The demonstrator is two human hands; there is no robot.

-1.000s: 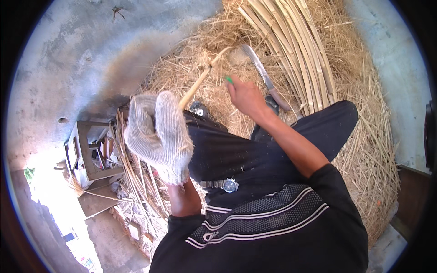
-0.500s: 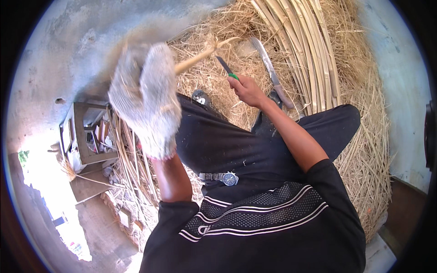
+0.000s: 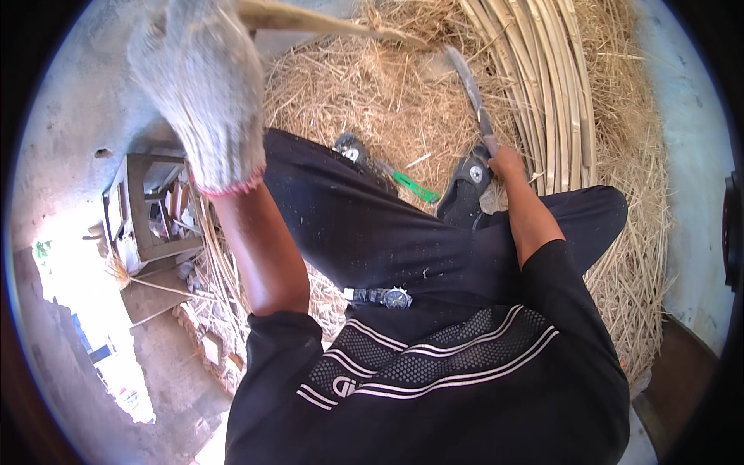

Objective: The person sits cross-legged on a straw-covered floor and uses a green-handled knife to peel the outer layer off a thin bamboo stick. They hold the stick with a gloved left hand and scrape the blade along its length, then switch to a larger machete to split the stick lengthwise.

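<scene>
My left hand, in a grey knitted glove, is raised at the upper left and closed round a pale bamboo strip. The strip points to the right above the shavings; the fingertips are partly cut off by the upper edge. My bare right hand is low beside my right foot, wrapped round the handle of a machete. Its long, slightly curved blade points away from me over the shavings. A green-handled knife lies between my dark shoes, held by neither hand.
A bundle of long split bamboo strips lies at the right. Pale shavings cover the floor around my legs. A wristwatch rests on my lap. At the left, a wooden frame stands by the wall, near more strips.
My right hand has put down the green-handled knife between my shoes and taken hold of the machete. My left hand has moved up and left with the bamboo strip.
</scene>
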